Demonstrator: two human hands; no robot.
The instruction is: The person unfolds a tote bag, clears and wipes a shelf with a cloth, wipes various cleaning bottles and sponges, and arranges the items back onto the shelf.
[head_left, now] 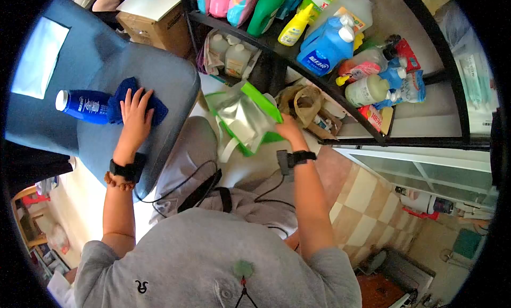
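My left hand [136, 116] lies with its fingers spread on a dark blue cloth [158, 112], which rests on a blue-grey chair [154, 68]. Touching the cloth's left side is a blue bottle with a white cap [88, 107], lying on its side on the same chair. My right hand [290, 131] grips the right edge of a green and silver bag [242, 116], held out above the floor in front of my knees. The bag's silvery face is towards me, and a pale strap hangs from its lower left. My right fingertips are partly hidden behind the bag.
A black-framed shelf [340, 103] at the upper right carries several cleaning bottles, among them a blue jug [326, 47] and a yellow bottle [296, 25]. A cardboard box [159, 28] stands behind the chair. Black cables [183, 185] cross my lap.
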